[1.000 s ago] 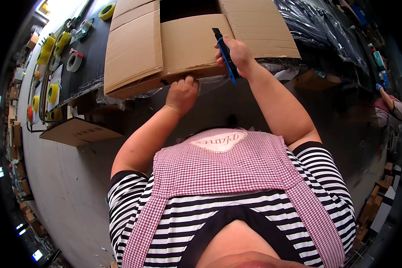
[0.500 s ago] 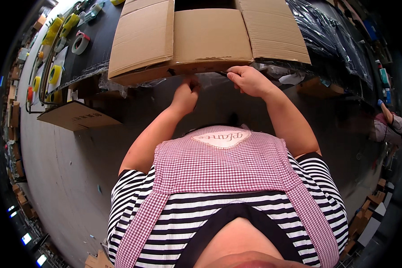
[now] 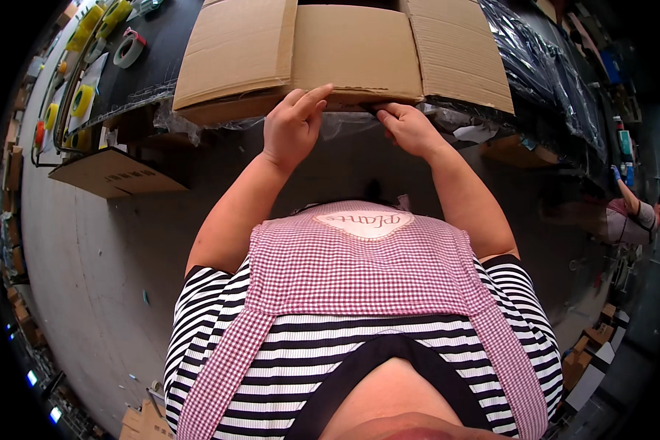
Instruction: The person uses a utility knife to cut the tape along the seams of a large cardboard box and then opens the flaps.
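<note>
A brown cardboard box point(image 3: 356, 51) stands at the near edge of the bench, its near side facing me and its top flaps folded outward. My left hand point(image 3: 292, 130) is raised at the left part of the box's near edge, fingers stretched towards the right and apart, nothing seen in them. At the right part of that edge, my right hand point(image 3: 411, 130) is closed, thumb and fingers pinching a thin dark object point(image 3: 370, 108) that points left along the cardboard. Its kind cannot be made out.
Rolls of tape point(image 3: 128, 49) lie on the dark bench at the left, beside a metal rack. Clear plastic film point(image 3: 180, 125) hangs below the bench edge. Black plastic wrapping point(image 3: 543, 66) covers the right side. Another person point(image 3: 629, 216) is at the far right.
My left hand has risen from below the box's lower edge up to its near edge, its fingers stretching out. The right hand stays closed at about the same spot.
</note>
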Demonstrator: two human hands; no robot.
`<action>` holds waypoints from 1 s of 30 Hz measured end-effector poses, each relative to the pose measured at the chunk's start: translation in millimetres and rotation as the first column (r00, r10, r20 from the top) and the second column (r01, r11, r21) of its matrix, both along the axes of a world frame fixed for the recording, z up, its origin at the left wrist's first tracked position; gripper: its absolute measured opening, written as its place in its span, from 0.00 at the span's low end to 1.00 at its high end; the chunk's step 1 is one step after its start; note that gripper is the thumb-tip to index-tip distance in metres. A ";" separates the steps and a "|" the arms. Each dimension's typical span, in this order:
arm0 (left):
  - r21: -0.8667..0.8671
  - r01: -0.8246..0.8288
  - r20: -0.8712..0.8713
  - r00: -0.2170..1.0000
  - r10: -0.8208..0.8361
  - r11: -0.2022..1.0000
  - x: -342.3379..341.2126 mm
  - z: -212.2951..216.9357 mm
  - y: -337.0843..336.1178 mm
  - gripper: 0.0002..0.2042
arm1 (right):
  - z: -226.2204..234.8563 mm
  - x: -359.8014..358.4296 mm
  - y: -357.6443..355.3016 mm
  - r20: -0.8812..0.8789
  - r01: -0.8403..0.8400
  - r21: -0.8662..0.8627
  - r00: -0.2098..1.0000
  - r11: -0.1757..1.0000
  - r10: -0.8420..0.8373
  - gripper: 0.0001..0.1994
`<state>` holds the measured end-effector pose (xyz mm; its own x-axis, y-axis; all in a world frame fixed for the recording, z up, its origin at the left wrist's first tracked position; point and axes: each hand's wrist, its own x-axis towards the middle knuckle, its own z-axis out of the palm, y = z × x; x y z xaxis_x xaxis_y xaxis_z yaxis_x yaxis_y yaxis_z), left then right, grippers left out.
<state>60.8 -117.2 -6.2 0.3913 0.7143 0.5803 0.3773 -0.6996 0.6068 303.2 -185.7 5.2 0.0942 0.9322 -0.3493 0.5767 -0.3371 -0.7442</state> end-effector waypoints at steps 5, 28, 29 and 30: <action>0.121 -0.041 -0.281 0.957 0.073 0.992 0.8 -5.8 7.9 0.18 | -1.5 3.8 0.5 -0.051 -0.009 0.009 0.999 1.000 0.010 0.15; 0.437 0.235 -0.369 0.927 -0.065 0.868 3.4 -14.9 11.9 0.13 | 42.5 24.5 -16.6 -0.317 -0.376 -0.090 0.889 0.922 0.331 0.18; 0.461 0.288 -0.408 0.909 -0.089 0.839 8.3 -17.2 9.1 0.12 | 51.3 31.8 -13.0 -0.517 -0.333 -0.117 0.825 0.936 0.229 0.19; 0.472 0.317 -0.465 0.882 -0.073 0.823 16.4 -22.5 9.9 0.08 | 55.1 34.0 -9.4 -0.577 -0.205 0.024 0.796 0.978 0.181 0.21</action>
